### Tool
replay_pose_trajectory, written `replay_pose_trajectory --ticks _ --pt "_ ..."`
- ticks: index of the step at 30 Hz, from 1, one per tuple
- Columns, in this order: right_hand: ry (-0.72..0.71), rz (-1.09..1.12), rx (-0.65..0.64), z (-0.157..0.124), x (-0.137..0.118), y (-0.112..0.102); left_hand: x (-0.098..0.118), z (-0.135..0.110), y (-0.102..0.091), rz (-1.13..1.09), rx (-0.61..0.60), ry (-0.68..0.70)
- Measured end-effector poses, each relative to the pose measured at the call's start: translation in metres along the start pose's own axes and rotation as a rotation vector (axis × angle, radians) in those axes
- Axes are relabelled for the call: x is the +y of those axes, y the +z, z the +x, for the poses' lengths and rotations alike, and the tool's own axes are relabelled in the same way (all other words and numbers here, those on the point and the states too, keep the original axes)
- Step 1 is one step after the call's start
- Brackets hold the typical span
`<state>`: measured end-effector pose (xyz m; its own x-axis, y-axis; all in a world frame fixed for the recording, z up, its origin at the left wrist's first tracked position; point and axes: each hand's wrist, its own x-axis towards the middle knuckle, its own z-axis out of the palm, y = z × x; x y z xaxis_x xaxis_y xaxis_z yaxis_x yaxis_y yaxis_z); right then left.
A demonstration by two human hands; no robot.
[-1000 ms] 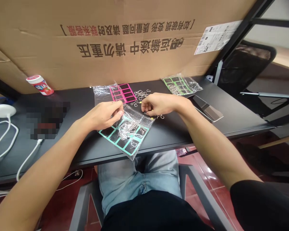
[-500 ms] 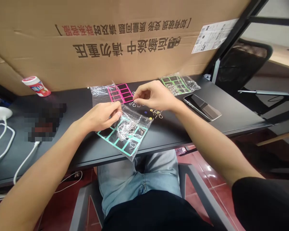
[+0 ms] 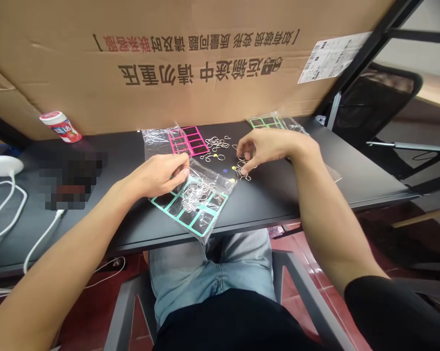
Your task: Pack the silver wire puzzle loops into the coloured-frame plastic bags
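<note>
My left hand [image 3: 163,173] pinches the open top edge of a clear plastic bag with a teal grid card [image 3: 190,202], which lies on the black desk [image 3: 264,195] and holds several wire rings. My right hand [image 3: 262,148] hovers over a small pile of loose wire rings [image 3: 244,170], fingers curled down and touching them. More loose rings [image 3: 214,145] lie just behind, beside a clear bag with a pink grid card [image 3: 185,141]. A third bag with a green grid card [image 3: 269,122] lies behind my right hand.
A big cardboard box [image 3: 190,63] stands along the desk's back edge. A small red-and-white bottle [image 3: 60,126] lies at the back left. White cables [image 3: 8,209] run over the left side. A black chair [image 3: 377,97] stands to the right. My knees are under the front edge.
My right hand has moved from the rings near the pink bag to the right and down onto the nearer pile of rings. My left hand keeps its pinch on the teal bag.
</note>
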<state>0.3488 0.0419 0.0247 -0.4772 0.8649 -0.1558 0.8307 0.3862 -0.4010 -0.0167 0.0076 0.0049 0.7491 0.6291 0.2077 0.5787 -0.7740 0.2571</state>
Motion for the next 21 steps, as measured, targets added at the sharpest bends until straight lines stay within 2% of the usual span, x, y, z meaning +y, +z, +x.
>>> replay_pose_trajectory --ticks 5,11,21 --pt "-0.028 0.014 -0.087 0.007 -0.008 0.006 -0.001 0.001 0.001 -0.002 0.002 -0.001" --pt "-0.146 -0.051 -0.054 0.011 -0.020 0.006 -0.001 0.001 0.001 0.014 0.009 0.020" --pt "-0.149 -0.037 -0.024 0.012 -0.023 0.012 0.001 -0.001 0.000 0.069 -0.035 0.018"
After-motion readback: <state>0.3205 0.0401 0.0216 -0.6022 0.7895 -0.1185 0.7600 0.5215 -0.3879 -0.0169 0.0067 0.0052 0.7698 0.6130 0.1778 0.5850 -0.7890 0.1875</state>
